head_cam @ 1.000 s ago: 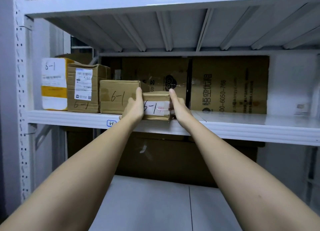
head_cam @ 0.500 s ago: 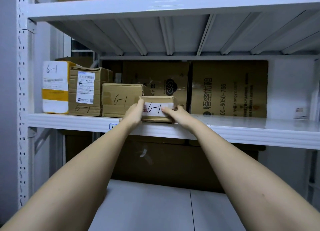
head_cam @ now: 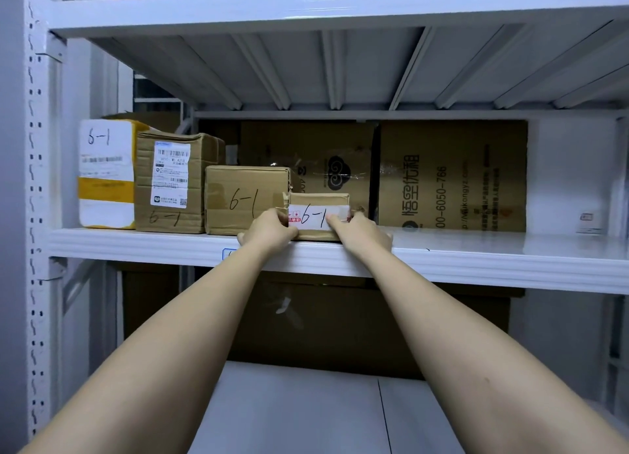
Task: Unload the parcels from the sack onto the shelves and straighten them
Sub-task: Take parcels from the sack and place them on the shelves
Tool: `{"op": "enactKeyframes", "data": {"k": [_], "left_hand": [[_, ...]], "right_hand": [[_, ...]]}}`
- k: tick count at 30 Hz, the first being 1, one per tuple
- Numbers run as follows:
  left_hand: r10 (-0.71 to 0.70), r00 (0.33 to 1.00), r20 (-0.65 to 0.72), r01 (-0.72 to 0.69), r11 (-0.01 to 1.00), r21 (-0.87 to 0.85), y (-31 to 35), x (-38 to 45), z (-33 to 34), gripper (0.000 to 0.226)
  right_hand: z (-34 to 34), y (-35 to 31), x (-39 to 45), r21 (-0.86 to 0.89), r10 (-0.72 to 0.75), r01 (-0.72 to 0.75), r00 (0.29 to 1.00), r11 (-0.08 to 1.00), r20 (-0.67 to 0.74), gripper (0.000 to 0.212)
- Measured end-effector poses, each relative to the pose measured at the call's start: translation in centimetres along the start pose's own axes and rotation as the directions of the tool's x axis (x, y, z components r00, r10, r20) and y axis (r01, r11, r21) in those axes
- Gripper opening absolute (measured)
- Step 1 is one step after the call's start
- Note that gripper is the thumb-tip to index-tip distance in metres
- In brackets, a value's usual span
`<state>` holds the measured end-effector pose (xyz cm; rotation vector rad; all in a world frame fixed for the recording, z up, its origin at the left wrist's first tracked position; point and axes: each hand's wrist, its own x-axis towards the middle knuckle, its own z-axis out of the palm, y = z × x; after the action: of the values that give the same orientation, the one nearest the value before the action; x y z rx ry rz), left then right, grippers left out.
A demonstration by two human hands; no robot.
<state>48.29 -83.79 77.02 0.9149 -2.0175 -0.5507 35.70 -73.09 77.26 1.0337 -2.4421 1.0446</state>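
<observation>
Small parcel [head_cam: 319,215]: sits on the middle shelf [head_cam: 476,256] at its front edge, upright, its white label marked "6-1" facing out; its left end is just beside the third parcel in the row.
Left hand [head_cam: 269,230]: at the small parcel's left front corner, fingers curled over the corner and the label's left end, gripping it; the heel of the hand lies over the shelf's front lip.
Right hand [head_cam: 360,230]: at the parcel's right front, fingers bent onto the label's right end and the box face, holding it; wrist over the shelf lip.
Row to the left: a brown box [head_cam: 246,200] with "6-1" written on it, then a taller taped box [head_cam: 177,181] with a printed shipping label, then a white-and-yellow parcel [head_cam: 107,174] marked "6-1" at the far left; all stand side by side along the shelf front.
Behind: two large cartons [head_cam: 452,174] stand against the back of the shelf, the right one printed with characters and a phone number.
Frame: a white perforated upright [head_cam: 35,181] at left, an upper shelf [head_cam: 340,7] overhead, a lower shelf [head_cam: 289,412] beneath the arms with a dark carton [head_cam: 340,320] behind it.
</observation>
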Motion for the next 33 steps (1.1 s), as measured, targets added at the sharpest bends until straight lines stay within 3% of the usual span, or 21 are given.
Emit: {"op": "enactKeyframes", "data": {"k": [9, 12, 15, 19, 24, 29, 33], "left_hand": [[0.031, 0.999, -0.024, -0.029, 0.997, 0.074, -0.7, 0.2, 0.0, 0.017], [0.062, 0.991, -0.120, -0.060, 0.998, 0.019, -0.7, -0.5, -0.3, 0.008], [0.094, 0.956, -0.279, -0.123, 0.989, -0.088, -0.4, -1.3, -0.6, 0.007], [0.189, 0.914, -0.359, -0.255, 0.956, -0.145, 0.7, -2.6, 0.0, 0.017], [0.292, 0.905, -0.310, -0.357, 0.917, -0.177, 3.1, -5.8, 2.5, 0.018], [0.363, 0.904, -0.224, -0.399, 0.906, -0.142, 7.3, -9.5, 6.6, 0.022], [0.307, 0.938, -0.159, -0.330, 0.932, -0.150, 11.5, -13.4, 11.0, 0.018]], "right_hand": [[0.2, -0.5, -0.5, -0.075, 0.012, -0.014, 1.000, 0.997, -0.028, 0.069], [-0.2, -0.2, -0.9, -0.023, 0.006, -0.007, 0.999, 1.000, -0.039, 0.068], [-0.6, 0.3, -1.7, 0.085, 0.019, -0.006, 0.989, 0.996, -0.145, 0.064], [-1.3, 1.4, -2.7, 0.201, -0.007, 0.074, 0.949, 0.977, -0.314, 0.050], [-2.7, 4.5, -4.9, 0.140, -0.046, 0.123, 0.889, 0.982, -0.455, 0.028], [-5.7, 9.4, -7.3, 0.131, -0.048, 0.114, 0.903, 0.985, -0.427, 0.020], [-9.0, 14.7, -9.1, 0.118, -0.004, 0.055, 0.919, 0.991, -0.395, 0.013]]}}
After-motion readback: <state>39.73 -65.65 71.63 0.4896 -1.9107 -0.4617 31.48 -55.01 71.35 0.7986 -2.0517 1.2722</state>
